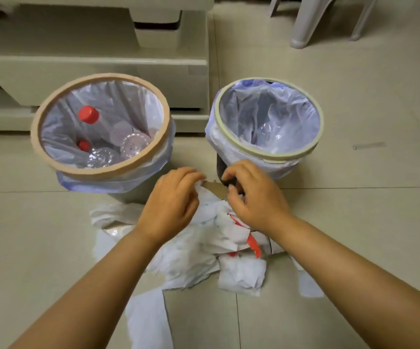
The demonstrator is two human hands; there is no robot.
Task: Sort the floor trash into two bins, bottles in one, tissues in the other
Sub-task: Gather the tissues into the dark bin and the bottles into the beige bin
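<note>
Left hand (171,201): fingers curled, fingertips pinching the top edge of the tissues.
Right hand (256,197): fingers curled downward, gripping the same heap just beside the left hand; narrow gap between the two.
Tissues (203,245): white, crumpled, heaped on the floor (367,197) directly under both hands and spreading back beneath the wrists and forearms; one loose piece lies out past the left wrist. Red scraps (253,244) show among them under the right wrist.
Cardboard (198,318): flat brown sheet under the heap, between the forearms; a corner also shows in the gap between the fingertips.
Tan-rimmed bin (35,127): beyond and to the left of the left hand, lined with a pale bag. Holds clear bottles (132,144) with red caps.
Pale-rimmed bin (279,155): just beyond the right hand, lined with a pale bag (269,117); no contents can be made out inside.
Low cabinet (90,66): behind the tan-rimmed bin, well beyond the hands.
Chair legs (302,26): far beyond the right hand.
</note>
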